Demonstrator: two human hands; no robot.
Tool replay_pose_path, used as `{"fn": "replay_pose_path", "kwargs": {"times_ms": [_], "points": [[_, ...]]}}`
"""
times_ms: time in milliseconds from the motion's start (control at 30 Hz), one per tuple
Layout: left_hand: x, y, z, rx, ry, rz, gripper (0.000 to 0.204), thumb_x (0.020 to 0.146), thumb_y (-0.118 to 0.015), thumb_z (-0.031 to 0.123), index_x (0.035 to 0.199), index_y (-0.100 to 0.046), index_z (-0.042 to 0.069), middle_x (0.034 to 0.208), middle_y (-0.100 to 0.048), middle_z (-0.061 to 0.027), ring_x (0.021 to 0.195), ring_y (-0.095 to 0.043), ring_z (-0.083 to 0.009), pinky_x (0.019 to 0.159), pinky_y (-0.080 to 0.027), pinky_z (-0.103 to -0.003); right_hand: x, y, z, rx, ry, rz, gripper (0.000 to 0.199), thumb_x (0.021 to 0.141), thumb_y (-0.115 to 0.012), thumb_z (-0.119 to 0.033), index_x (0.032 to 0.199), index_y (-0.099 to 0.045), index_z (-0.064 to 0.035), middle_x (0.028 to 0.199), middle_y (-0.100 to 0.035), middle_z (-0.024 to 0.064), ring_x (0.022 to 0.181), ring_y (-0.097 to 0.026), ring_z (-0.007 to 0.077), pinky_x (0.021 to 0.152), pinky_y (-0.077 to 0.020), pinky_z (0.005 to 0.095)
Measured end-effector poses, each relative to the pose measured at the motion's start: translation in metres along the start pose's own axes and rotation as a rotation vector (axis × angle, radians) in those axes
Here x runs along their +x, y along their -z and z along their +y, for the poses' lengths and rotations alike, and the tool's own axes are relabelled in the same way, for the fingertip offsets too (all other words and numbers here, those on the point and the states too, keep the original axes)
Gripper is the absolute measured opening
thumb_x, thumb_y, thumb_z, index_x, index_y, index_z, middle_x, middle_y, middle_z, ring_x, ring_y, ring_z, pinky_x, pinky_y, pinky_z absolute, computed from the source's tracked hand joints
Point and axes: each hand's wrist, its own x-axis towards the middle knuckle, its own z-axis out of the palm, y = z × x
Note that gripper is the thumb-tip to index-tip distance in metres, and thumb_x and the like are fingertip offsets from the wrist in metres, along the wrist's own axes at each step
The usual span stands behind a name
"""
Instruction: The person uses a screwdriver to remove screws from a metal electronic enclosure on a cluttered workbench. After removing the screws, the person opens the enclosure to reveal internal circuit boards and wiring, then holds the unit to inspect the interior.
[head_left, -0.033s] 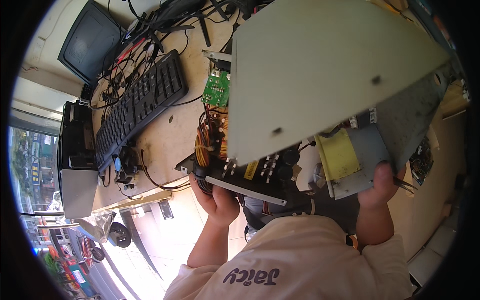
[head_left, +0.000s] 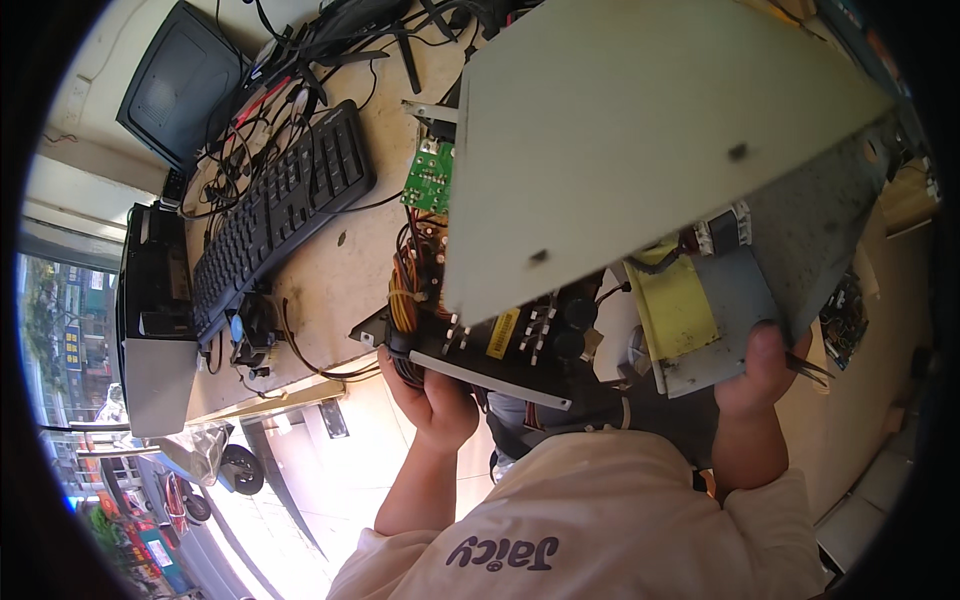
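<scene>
An opened electronics unit, probably a power supply, is up in front of me. Its black metal case half (head_left: pixel 500 372) carries a yellow label, capacitors, white-tipped heat sinks and a green circuit board (head_left: pixel 428 178). My left hand (head_left: pixel 437 402) is closed on that case's near left edge, beside an orange, yellow and black cable bundle (head_left: pixel 404 300). A broad pale-grey metal cover (head_left: pixel 660 140) leans over the board and hides much of it. My right hand (head_left: pixel 757 375) grips the lower edge of the cover's folded part, next to a yellow sheet (head_left: pixel 675 310). Dark wire ends stick out by that hand.
A black keyboard (head_left: pixel 285 215) lies on the worn desk (head_left: pixel 330 265) at left, among tangled cables (head_left: pixel 235 150). Behind it stands a dark monitor (head_left: pixel 180 80). A small circuit board (head_left: pixel 843 320) is at the far right. A black device (head_left: pixel 155 270) stands at the left edge.
The pale cover has shifted slightly to the left, showing a little more of the white connector beneath it. Both hands stay where they were.
</scene>
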Motion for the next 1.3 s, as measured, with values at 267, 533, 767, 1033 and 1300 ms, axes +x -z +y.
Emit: {"fn": "replay_pose_path", "kwargs": {"times_ms": [267, 533, 767, 1033, 1300], "points": [[-0.002, -0.003, 0.002, -0.042, 0.010, 0.012, 0.035, 0.099, -0.038, 0.007, 0.132, -0.040, -0.005, 0.108, -0.063, -0.0113, 0.091, -0.061, -0.0140, 0.081, -0.050, -0.026, -0.002, -0.002, -0.007, -0.052, -0.041, -0.012, 0.078, 0.096, -0.062, -0.041, 0.146, -0.041, 0.0145, 0.142, -0.056, 0.0229, 0.131, -0.053, 0.0261, 0.112, -0.0383, 0.0374], [-0.009, 0.009, -0.017, 0.196, -0.142, -0.060, 0.037, 0.097, -0.035, 0.005, 0.132, -0.038, -0.006, 0.125, -0.058, -0.0179, 0.108, -0.059, -0.0202, 0.093, -0.049, -0.032, -0.017, 0.008, 0.012, -0.091, 0.026, 0.005, 0.093, 0.095, -0.061, -0.059, 0.146, -0.040, 0.0151, 0.142, -0.056, 0.0239, 0.132, -0.053, 0.0269, 0.111, -0.0404, 0.0377], [-0.023, 0.025, -0.036, 0.141, -0.080, -0.082, 0.037, 0.098, -0.037, 0.007, 0.133, -0.036, -0.006, 0.125, -0.057, -0.0187, 0.107, -0.060, -0.0216, 0.091, -0.050, -0.033, -0.023, 0.008, 0.013, 0.087, 0.001, 0.006, 0.104, 0.089, -0.066, -0.066, 0.148, -0.037, 0.0145, 0.146, -0.053, 0.0216, 0.132, -0.054, 0.0266, 0.110, -0.0419, 0.0382], [-0.012, 0.013, -0.018, 0.159, -0.149, -0.002, 0.021, 0.107, -0.038, 0.012, 0.119, -0.052, 0.002, 0.116, -0.062, -0.0063, 0.101, -0.058, -0.0118, 0.087, -0.047, -0.027, -0.016, 0.006, 0.021, -0.063, 0.178, 0.002, 0.071, 0.097, -0.064, -0.033, 0.145, -0.043, 0.0152, 0.132, -0.062, 0.0186, 0.122, -0.060, 0.0234, 0.103, -0.0456, 0.0348], [-0.024, 0.034, -0.034, 0.306, -0.139, -0.028, 0.044, 0.098, -0.053, 0.011, 0.139, -0.044, -0.001, 0.138, -0.054, -0.0168, 0.124, -0.055, -0.0286, 0.112, -0.034, -0.046, -0.006, 0.003, 0.007, 0.014, 0.137, -0.068, 0.066, 0.095, -0.063, -0.021, 0.145, -0.041, 0.0166, 0.132, -0.062, 0.0217, 0.120, -0.061, 0.0230, 0.103, -0.0452, 0.0337]]}}
